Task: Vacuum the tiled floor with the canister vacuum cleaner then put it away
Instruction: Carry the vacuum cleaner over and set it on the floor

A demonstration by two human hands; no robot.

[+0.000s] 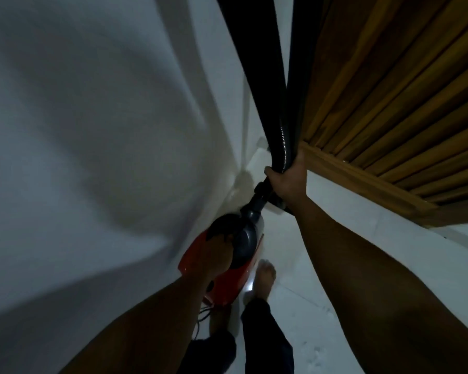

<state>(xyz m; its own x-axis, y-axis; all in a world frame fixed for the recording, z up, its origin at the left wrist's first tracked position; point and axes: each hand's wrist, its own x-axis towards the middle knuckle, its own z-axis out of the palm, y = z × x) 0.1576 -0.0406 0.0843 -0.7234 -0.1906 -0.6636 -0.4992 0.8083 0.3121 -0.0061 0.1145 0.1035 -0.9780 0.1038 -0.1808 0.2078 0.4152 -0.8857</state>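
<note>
A red and dark grey canister vacuum cleaner [241, 249] hangs above the pale tiled floor [295, 314], close to a white wall. My left hand [218, 253] grips its top handle and carries it. The black ribbed hose [260, 76] rises in a loop toward the top of the view. My right hand [288, 179] grips the bundled hose and tube just above the canister's hose connector [257, 201]. The floor nozzle is not in view.
The white wall [92, 130] fills the left side. At the right is an ochre pleated curtain [403, 90] above a white ledge [362, 211]. My bare foot [264, 279] stands on the tiles beside the canister. A dark cord [203, 314] trails below the vacuum.
</note>
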